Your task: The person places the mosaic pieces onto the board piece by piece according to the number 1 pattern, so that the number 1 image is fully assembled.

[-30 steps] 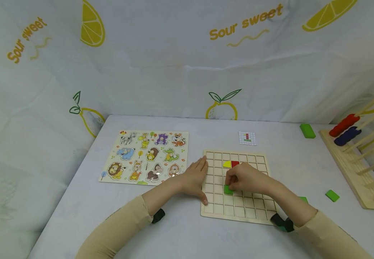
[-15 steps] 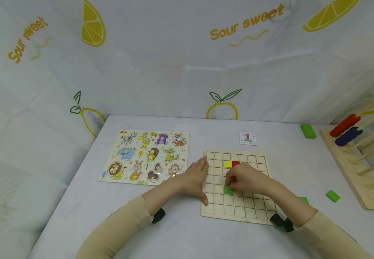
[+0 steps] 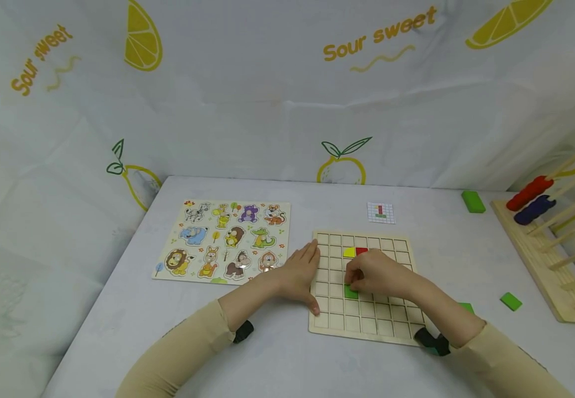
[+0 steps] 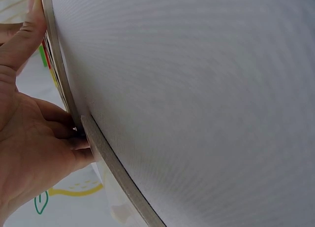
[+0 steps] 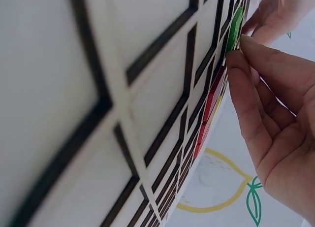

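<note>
A pale wooden grid board (image 3: 329,321) lies flat in front of me. My left hand (image 3: 298,276) rests along its left edge, fingers straight and thumb spread toward the near side. In the left wrist view, that hand (image 4: 34,143) touches the board's rim (image 4: 58,64). With thumb and forefinger, my right hand (image 3: 381,275) pinches a green square tile (image 3: 351,294) at a cell left of centre. The right wrist view has the fingertips at one end of this tile (image 5: 235,27). Farther up the grid sit a yellow rounded tile (image 3: 349,252) and red tiles (image 3: 361,251), partly hidden by the hand.
An animal puzzle board (image 3: 225,260) lies to the left, close to the left hand. Behind the grid is a small pattern card (image 3: 380,213). At right are a green block (image 3: 473,202), a loose green tile (image 3: 511,301), another partly under the right forearm (image 3: 467,307), and a wooden bead stand (image 3: 531,251).
Almost nothing differs. The right hand has shifted very slightly left while staying at the green tile; the left hand has held its place.
</note>
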Demonstrator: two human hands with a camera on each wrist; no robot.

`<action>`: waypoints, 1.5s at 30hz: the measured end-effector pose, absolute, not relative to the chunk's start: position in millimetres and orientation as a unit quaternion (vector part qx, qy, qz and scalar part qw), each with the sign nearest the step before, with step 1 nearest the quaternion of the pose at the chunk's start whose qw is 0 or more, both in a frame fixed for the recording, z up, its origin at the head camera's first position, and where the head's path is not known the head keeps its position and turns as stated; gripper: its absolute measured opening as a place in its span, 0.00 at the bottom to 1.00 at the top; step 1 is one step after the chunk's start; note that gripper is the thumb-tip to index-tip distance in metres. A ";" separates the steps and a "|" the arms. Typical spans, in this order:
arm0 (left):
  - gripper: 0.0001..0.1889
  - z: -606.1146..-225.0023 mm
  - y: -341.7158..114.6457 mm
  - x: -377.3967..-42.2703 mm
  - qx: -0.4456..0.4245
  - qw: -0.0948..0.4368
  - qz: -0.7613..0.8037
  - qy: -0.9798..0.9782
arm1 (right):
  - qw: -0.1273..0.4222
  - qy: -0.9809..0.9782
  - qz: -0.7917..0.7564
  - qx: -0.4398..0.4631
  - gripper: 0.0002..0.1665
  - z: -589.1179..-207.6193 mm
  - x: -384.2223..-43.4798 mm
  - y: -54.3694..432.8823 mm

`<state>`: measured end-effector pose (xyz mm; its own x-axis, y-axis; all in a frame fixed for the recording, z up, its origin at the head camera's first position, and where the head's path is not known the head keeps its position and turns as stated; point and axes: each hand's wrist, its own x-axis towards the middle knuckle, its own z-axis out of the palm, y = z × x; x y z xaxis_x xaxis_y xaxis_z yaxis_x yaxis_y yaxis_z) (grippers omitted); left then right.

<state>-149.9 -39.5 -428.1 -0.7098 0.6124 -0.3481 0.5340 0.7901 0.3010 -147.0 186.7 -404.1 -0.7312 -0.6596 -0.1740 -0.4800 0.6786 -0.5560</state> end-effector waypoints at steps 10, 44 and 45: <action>0.72 -428.2 -39.8 -149.4 0.316 0.216 0.083 0.920 | 0.183 0.891 -0.278 -0.308 0.03 -402.2 -150.5 199.7; 0.72 -430.9 -40.0 -150.6 0.324 0.212 0.076 0.919 | 0.284 0.906 -0.261 -0.174 0.17 -384.7 -144.0 359.9; 0.72 -431.0 -40.3 -150.7 0.324 0.213 0.076 0.919 | 0.288 0.905 -0.261 -0.174 0.16 -385.1 -142.2 364.0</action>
<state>-150.7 -40.3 -431.0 -0.6998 0.6275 -0.3413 0.5629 0.7786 0.2774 -142.2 364.0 -385.1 -0.7738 -0.4647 -0.4303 -0.1641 0.8034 -0.5724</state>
